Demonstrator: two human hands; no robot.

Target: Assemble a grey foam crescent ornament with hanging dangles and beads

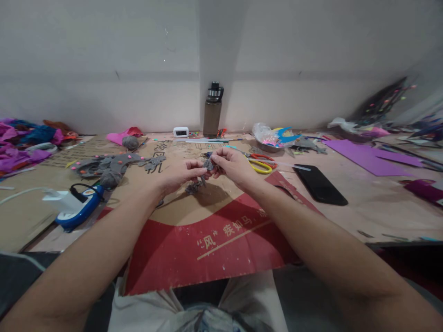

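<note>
Both hands meet over the middle of a flattened cardboard sheet [207, 240]. My left hand [182, 174] and my right hand [232, 165] each pinch a small grey felt piece [207, 166] between fingertips. A bit of the grey piece hangs down toward more grey scraps [194, 186] lying on the cardboard just below the hands. The fingers of both hands are closed on the felt.
A blue glue gun [78, 210] lies at left near grey felt shapes [110, 167]. Yellow and orange scissors [261, 162] and a black phone [320, 184] sit right. A bottle [212, 110] and small clock [181, 132] stand by the wall. Purple sheets [367, 154] lie far right.
</note>
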